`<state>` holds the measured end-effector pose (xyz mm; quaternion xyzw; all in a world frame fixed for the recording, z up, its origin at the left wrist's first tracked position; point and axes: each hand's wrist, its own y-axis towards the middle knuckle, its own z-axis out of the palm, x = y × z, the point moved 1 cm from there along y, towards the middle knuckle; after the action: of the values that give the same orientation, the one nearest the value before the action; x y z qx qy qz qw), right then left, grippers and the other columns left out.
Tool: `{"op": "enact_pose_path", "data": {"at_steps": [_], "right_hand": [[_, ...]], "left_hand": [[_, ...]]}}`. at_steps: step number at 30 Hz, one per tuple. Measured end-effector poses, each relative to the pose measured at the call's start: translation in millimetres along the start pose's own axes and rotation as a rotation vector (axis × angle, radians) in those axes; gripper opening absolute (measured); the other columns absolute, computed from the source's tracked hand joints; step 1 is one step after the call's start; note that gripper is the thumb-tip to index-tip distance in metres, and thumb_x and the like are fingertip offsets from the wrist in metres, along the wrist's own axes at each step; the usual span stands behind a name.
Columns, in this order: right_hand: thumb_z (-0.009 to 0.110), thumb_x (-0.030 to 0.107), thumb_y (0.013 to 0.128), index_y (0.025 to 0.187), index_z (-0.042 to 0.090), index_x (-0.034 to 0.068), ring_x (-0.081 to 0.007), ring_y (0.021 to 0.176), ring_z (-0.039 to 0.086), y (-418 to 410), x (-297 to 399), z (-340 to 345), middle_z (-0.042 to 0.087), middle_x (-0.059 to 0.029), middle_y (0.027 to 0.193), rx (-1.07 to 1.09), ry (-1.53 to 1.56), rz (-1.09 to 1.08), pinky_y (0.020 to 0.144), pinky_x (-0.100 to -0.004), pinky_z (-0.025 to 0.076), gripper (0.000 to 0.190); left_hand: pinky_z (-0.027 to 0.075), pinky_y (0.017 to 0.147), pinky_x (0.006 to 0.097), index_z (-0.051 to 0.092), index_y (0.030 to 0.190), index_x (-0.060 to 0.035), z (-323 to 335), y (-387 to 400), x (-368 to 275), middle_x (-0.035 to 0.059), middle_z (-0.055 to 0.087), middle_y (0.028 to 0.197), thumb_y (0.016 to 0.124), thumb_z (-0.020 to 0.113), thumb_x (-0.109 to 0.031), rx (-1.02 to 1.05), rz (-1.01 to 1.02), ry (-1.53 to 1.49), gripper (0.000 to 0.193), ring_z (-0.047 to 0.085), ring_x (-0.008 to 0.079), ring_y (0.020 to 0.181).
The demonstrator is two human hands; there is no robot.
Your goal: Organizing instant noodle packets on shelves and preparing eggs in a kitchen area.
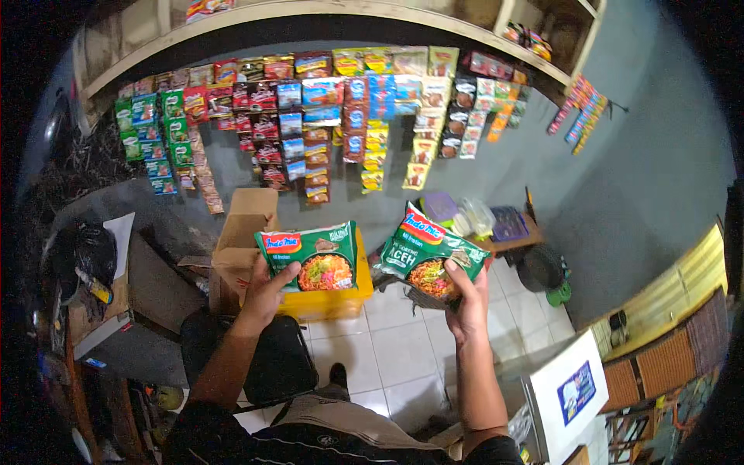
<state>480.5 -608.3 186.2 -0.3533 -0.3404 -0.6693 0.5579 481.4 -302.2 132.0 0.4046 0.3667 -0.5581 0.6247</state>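
Note:
My left hand (266, 290) holds a green Indomie instant noodle packet (311, 256) by its left end, thumb on the front. Behind and below that packet are a yellow plastic crate (331, 305) and an open cardboard box (247, 218). A second green Indomie packet (421, 250), tilted down to the right, is gripped at its lower right edge by my right hand (469, 290). Both packets face up with noodle pictures showing, and a gap lies between them.
Strips of sachets (267, 128) hang on the wall under a wooden shelf (325, 9). Plastic containers (476, 215) stand on a low wooden surface at the right, beside a black pan (540, 268). A black chair seat (279, 360) is below my left forearm; a white-topped appliance (546, 401) stands lower right.

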Motion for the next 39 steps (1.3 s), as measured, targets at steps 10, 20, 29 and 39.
{"op": "enact_pose_path", "data": {"at_steps": [10,20,29,39], "right_hand": [[0.069,0.006,0.078,0.119,0.046,0.006,-0.0132,0.097,0.054,121.7,19.8,77.9,0.057,-0.0039,0.102,0.319,-0.115,-0.195,0.089,-0.0279,0.042,0.046],[0.07,0.007,0.08,0.123,0.047,0.005,-0.0136,0.099,0.054,224.5,71.4,156.5,0.058,-0.005,0.108,0.627,-0.143,-0.274,0.091,-0.0292,0.042,0.049],[0.072,0.01,0.08,0.11,0.051,0.005,-0.0109,0.092,0.055,276.2,108.4,205.9,0.059,-0.0031,0.097,0.851,-0.318,-0.521,0.084,-0.0263,0.046,0.037],[0.072,0.01,0.08,0.128,0.039,0.006,-0.0173,0.09,0.061,306.8,132.5,295.5,0.06,-0.0122,0.102,0.99,-0.199,-0.784,0.079,-0.0313,0.053,0.058]], "left_hand": [[0.043,0.095,0.0323,0.041,0.128,-0.0039,-21.1,69.6,-77.0,0.0046,0.055,0.119,0.086,0.066,-0.005,-0.095,0.317,0.098,0.049,0.053,0.0152,0.11],[0.041,0.096,0.0317,0.044,0.125,-0.0008,-2.3,116.2,-133.0,0.0064,0.056,0.117,0.078,0.073,-0.005,-0.273,0.637,0.347,0.056,0.053,0.0154,0.109],[0.041,0.096,0.0319,0.044,0.124,0.0002,6.8,102.6,-191.3,0.0076,0.058,0.114,0.074,0.076,-0.009,-0.506,0.775,0.723,0.06,0.055,0.0159,0.105],[0.039,0.101,0.0348,0.031,0.137,-0.0046,23.7,138.4,-266.7,0.0105,0.043,0.13,0.073,0.075,-0.006,-0.457,1.191,0.794,0.078,0.049,0.02,0.117]]}}
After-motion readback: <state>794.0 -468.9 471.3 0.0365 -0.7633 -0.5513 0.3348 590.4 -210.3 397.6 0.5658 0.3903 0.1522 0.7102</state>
